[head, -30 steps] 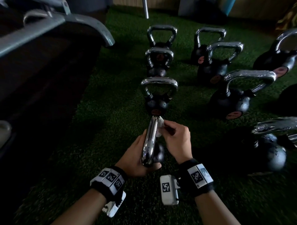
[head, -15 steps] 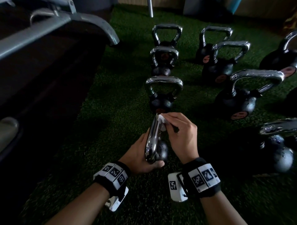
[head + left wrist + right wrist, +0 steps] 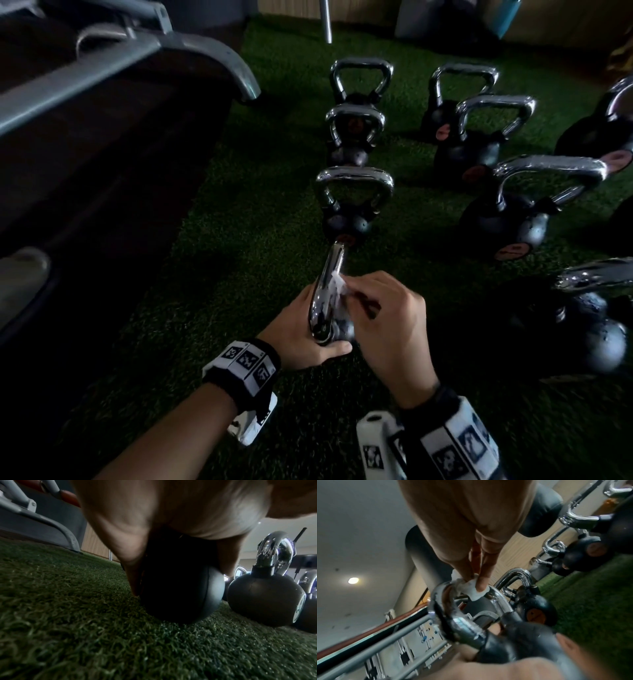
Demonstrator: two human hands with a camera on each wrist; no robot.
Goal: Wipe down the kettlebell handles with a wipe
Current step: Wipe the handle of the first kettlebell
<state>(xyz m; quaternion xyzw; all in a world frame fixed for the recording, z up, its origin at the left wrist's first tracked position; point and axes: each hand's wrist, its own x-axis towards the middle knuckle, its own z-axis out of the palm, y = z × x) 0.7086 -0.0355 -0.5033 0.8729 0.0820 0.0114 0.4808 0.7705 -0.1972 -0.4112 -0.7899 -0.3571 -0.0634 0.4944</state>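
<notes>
A small black kettlebell (image 3: 181,591) with a chrome handle (image 3: 327,291) stands on the green turf just in front of me. My left hand (image 3: 301,337) grips its black ball from the left, thumb across the near side. My right hand (image 3: 383,308) pinches a small white wipe (image 3: 337,286) between thumb and fingertips and presses it on the middle of the handle's top bar. In the right wrist view the wipe (image 3: 471,589) sits crumpled on the chrome handle (image 3: 447,609). The handle looks wet and shiny.
Several more chrome-handled kettlebells stand in rows ahead and to the right, the nearest one (image 3: 349,205) directly beyond my hands and another (image 3: 513,212) to its right. A grey-framed bench or machine (image 3: 137,58) fills the left side. Green turf (image 3: 239,246) covers the floor.
My right hand has slid the wipe along the handle from its far end toward me, to about the middle. The left hand keeps its hold on the ball.
</notes>
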